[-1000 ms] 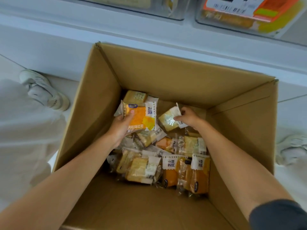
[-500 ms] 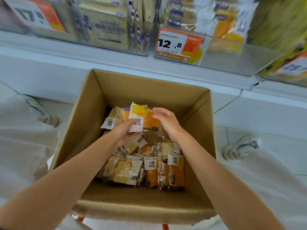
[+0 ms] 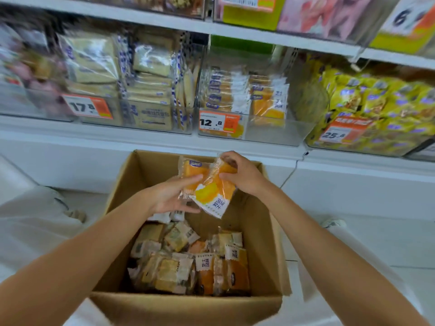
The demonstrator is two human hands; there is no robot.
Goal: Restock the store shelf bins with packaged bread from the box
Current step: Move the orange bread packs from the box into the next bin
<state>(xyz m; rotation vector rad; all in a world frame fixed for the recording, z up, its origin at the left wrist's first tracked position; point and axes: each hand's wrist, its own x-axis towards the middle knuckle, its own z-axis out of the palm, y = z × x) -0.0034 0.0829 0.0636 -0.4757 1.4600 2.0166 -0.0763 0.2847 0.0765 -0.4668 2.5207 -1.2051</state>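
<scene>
Left hand (image 3: 171,196) and right hand (image 3: 244,177) both grip the packs (image 3: 209,191); square them, then feed upright into bin (image 3: 270,134) at 1 o'clock.

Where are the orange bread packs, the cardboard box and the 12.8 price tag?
orange bread packs (image 3: 204,193), head view, front wrapper's yellow patch.
cardboard box (image 3: 186,307), head view, near outer wall.
12.8 price tag (image 3: 209,122), head view, white number part.

Forearms (image 3: 94,255) bare to the frame's edge — loose white trousers (image 3: 28,231) — pale sneakers (image 3: 333,223) on the feet.
</scene>
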